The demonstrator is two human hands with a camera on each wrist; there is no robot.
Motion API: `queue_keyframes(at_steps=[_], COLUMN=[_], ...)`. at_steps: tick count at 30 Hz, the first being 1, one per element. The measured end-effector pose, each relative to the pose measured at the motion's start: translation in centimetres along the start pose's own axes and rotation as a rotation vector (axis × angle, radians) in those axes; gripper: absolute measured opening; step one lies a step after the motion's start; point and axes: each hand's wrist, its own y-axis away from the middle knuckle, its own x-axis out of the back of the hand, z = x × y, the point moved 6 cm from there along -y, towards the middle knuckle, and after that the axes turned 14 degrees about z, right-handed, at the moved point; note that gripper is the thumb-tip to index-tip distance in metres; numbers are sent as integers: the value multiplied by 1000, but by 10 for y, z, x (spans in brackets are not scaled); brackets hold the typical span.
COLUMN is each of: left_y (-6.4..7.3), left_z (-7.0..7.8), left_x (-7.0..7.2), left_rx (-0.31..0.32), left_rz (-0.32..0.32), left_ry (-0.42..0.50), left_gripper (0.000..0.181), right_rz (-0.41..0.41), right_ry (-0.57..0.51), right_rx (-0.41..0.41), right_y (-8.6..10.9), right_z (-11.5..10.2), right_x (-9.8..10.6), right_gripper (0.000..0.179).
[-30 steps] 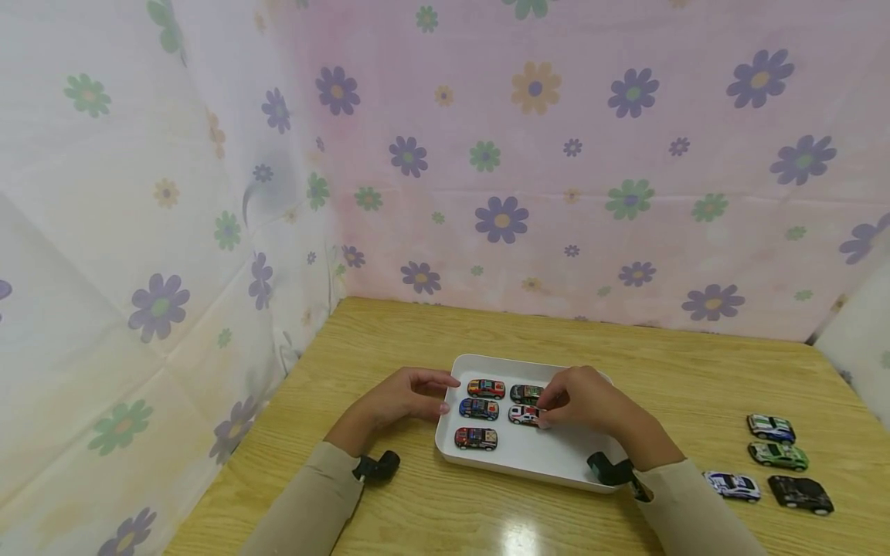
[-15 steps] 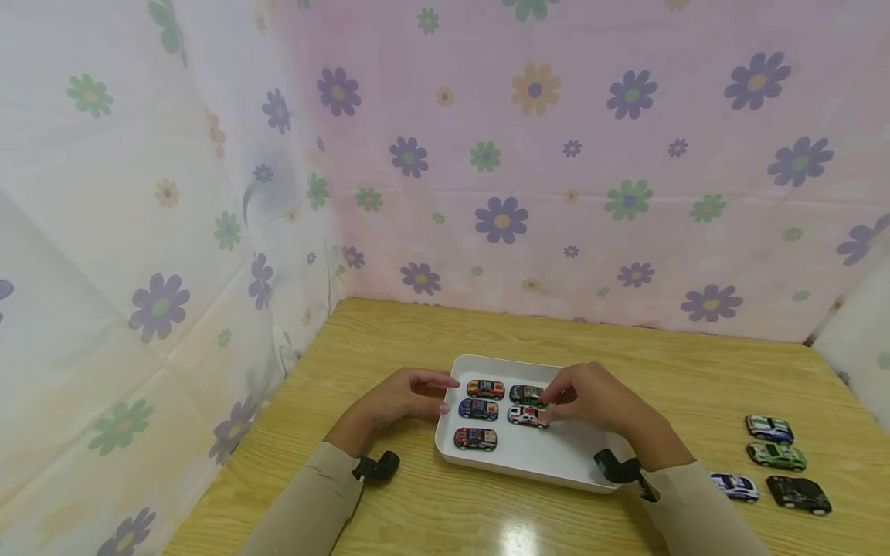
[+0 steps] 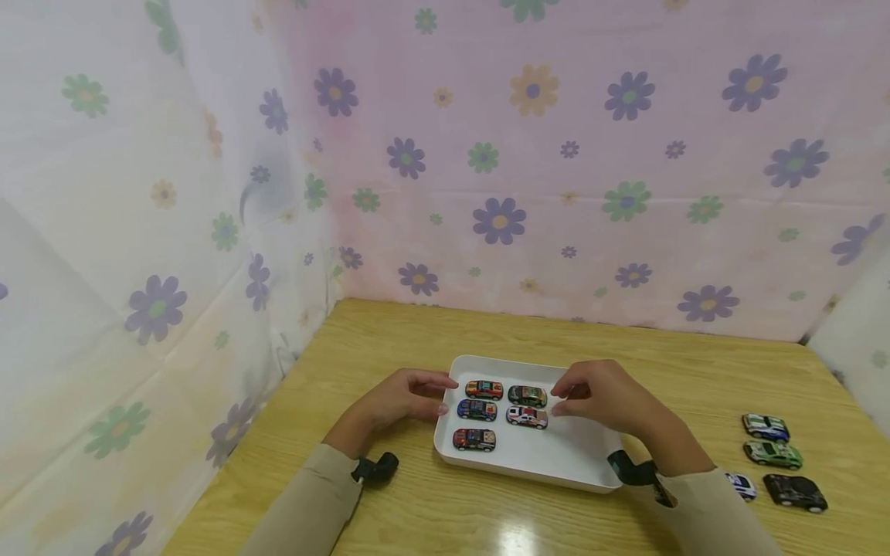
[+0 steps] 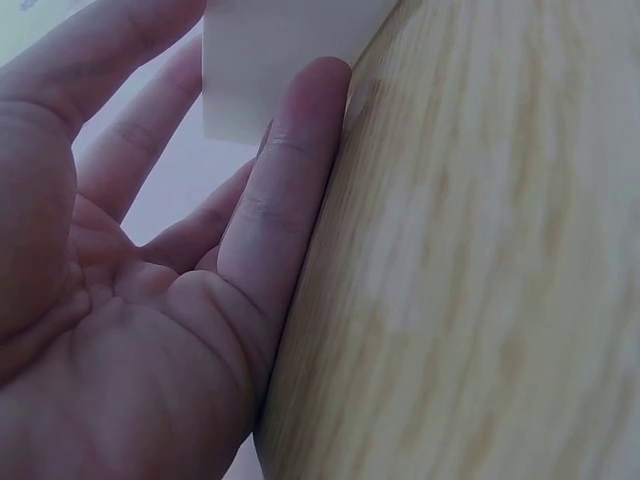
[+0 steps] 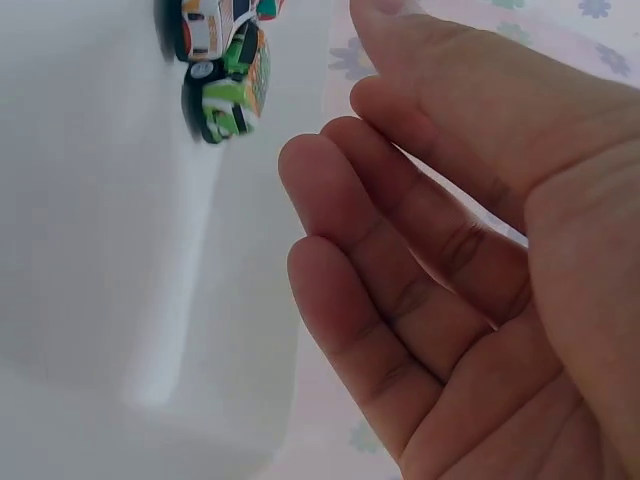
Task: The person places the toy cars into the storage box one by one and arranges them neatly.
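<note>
In the head view a white tray (image 3: pixel 577 455) holds two columns of toy cars. On its left side lie a red-and-yellow car (image 3: pixel 484 390), a blue car (image 3: pixel 477 410) and a dark red car (image 3: pixel 475 439). Beside them sit a black-and-green car (image 3: pixel 527 396) and a white-and-red car (image 3: pixel 527 417). My right hand (image 3: pixel 608 394) hovers just right of these two, fingers loosely bent with nothing between them. At the tray's left rim is my left hand (image 3: pixel 396 401), its fingers relaxed and the fingertips right at the wall (image 4: pixel 290 60).
Right of the tray, on the wooden table (image 3: pixel 389 332), lie a white-and-green car (image 3: pixel 766 427), a green car (image 3: pixel 772 454), a black car (image 3: pixel 796 492) and a white-and-purple car (image 3: pixel 741 486) partly behind the right sleeve. Flowered cloth (image 3: pixel 501 270) surrounds the table.
My right hand has let go of the white-and-red car and drawn back to the right. That car stays below the black-and-green one. The left hand keeps its place.
</note>
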Motion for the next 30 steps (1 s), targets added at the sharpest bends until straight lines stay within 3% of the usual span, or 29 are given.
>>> queue_keyframes(at_steps=[10,18,24,30], left_y=[-3,-6,-6,-5], left_z=[3,12,14,12], left_x=[-1,-5,-9,-7], left_rx=[8,19,37,60], left_rz=[43,151,157,171], left_ry=[-13,-174,-256,-225], left_gripper=[47,69,50,44], right_rz=[58,110,164,194], right_ry=[55,75,85,76], right_rx=[57,31,3,-39], right_y=[19,40,57,74], right_z=[9,23,39,56], right_x=[26,51,72,84], right_gripper=[17,23,22,21])
